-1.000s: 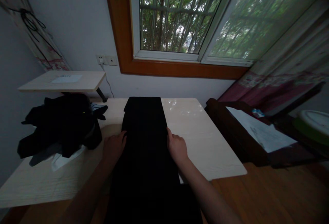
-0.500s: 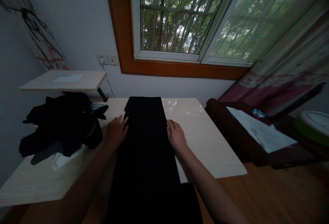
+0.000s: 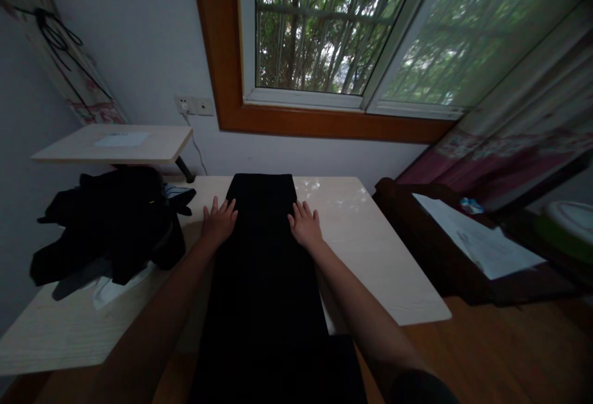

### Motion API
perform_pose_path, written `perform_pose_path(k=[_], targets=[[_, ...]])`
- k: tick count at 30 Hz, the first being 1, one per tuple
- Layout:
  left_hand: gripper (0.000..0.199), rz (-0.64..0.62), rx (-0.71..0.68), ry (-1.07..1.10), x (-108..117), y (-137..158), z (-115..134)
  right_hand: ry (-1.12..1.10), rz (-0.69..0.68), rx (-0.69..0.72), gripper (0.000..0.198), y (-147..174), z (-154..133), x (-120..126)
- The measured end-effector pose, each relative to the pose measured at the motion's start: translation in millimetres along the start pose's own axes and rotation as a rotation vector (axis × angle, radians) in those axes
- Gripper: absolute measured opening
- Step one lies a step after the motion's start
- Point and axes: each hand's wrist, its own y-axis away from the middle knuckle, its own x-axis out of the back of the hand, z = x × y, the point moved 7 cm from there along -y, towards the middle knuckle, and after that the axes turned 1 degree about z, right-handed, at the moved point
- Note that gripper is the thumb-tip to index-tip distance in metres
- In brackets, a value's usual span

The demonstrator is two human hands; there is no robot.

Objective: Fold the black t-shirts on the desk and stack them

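Note:
A long piece of black cloth (image 3: 264, 280), folded into a strip, lies flat on the pale wooden table (image 3: 370, 256) and runs over its front edge towards me. Whether it is trousers or another garment, I cannot tell. On its left edge, near the far end, rests my left hand (image 3: 218, 223), open with fingers spread. Across from it my right hand (image 3: 306, 226) lies open on the right edge, fingers stretched forward. Both palms face down, touching the cloth without gripping it.
A heap of dark clothes (image 3: 115, 225) sits on the table's left side, below a small raised shelf (image 3: 152, 151) bearing a paper sheet. Behind the table are a wall socket (image 3: 193, 105) and a window. To the right stands a dark brown piece of furniture (image 3: 417, 243) with papers on it.
Both hands have moved a little farther up the cloth, and the right one has come inward onto its edge. The bump on the cloth's far left edge now looks straighter.

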Motion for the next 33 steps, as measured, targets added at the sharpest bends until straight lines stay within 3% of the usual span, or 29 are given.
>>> perform_pose_path(k=[20, 27, 33], targets=[[0.057, -0.037, 0.093, -0.001, -5.3, -50.6, -6.6, -0.005, 0.017, 0.015, 0.054, -66.0, 3.4, -11.4], [0.058, -0.01, 0.107, 0.006, -2.1, -43.2, -5.8, 0.007, 0.026, -0.002, 0.054, -64.2, 6.5, -12.9], [0.055, 0.019, 0.085, -0.042, 5.4, -18.8, -0.9, 0.032, 0.079, -0.01, 0.054, -39.2, 9.5, -4.7]])
